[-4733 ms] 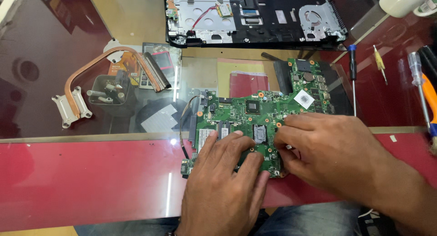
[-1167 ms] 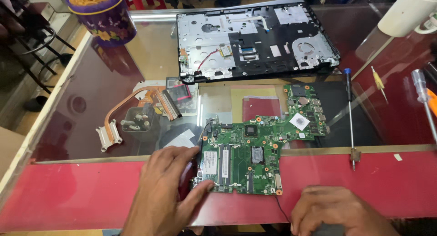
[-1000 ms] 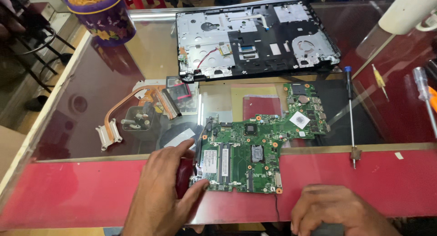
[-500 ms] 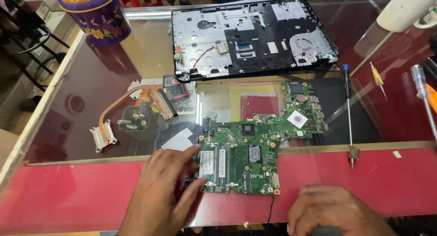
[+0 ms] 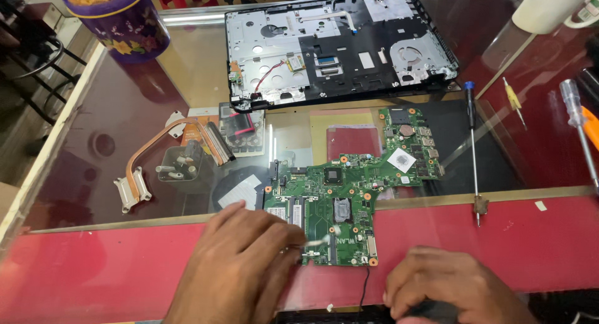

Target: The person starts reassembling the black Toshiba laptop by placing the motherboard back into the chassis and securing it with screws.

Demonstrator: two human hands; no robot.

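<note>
A green laptop motherboard lies flat on the glass counter, its near part over the red front strip. My left hand rests palm down on the board's near left corner, fingertips next to a small white tab. My right hand sits at the counter's near edge, to the right of the board and apart from it. Its fingers curl over something dark at the bottom of the view; what that is I cannot tell. A thin black wire runs from the board's near edge towards me.
An opened laptop base lies at the back. A copper heat pipe with heat sink is on the left. A long blue-capped screwdriver and two more screwdrivers lie on the right. A purple cup stands back left.
Both hands were on the board at first; my right hand has since pulled back to the near edge. My left hand has slid right, further onto the board's near left corner.
</note>
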